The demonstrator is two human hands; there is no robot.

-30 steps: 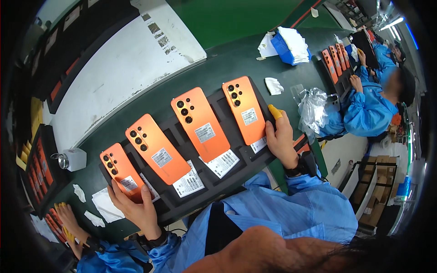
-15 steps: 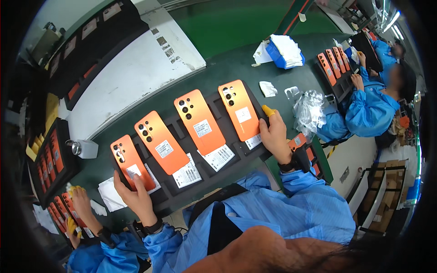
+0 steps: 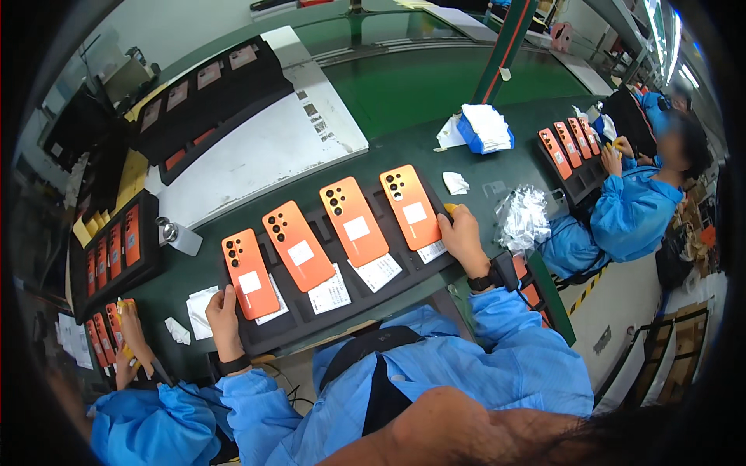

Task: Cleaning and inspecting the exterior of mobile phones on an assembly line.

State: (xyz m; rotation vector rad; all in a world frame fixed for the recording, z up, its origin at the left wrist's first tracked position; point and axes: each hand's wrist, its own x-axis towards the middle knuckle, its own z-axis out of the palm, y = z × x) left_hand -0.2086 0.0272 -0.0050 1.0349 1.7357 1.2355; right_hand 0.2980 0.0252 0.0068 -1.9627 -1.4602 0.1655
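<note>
1. The left hand (image 3: 225, 317) is now at the left edge of the black tray (image 3: 299, 322), just beside the left phone (image 3: 250, 276); a second ago it overlapped that phone's near end.
2. That leaves the left phone's back in plain sight, so the hold seems to be on the tray. The view also tilts farther out, so I cannot tell whether the tray has slid.
3. Both hands are narrow, apparently holding the tray's ends. The right hand (image 3: 464, 239) is at the right edge, close by the right phone (image 3: 410, 208); contact with that phone is unclear.
4. Four orange phones lie backs up in a slanting row on the tray, white slips (image 3: 329, 292) showing at their near ends.
5. Left of the tray are tissues (image 3: 200, 312), a bottle (image 3: 183, 238) and a co-worker's hand (image 3: 134, 330), crowding that side.
6. On the right, a crumpled tissue (image 3: 456, 183) sits just beside the tray; a plastic bag (image 3: 522, 220) lies farther right on the tabletop (image 3: 517, 167).
7. A white board (image 3: 256, 159) limits the far left; a blue box (image 3: 505, 143) stands far right.
</note>
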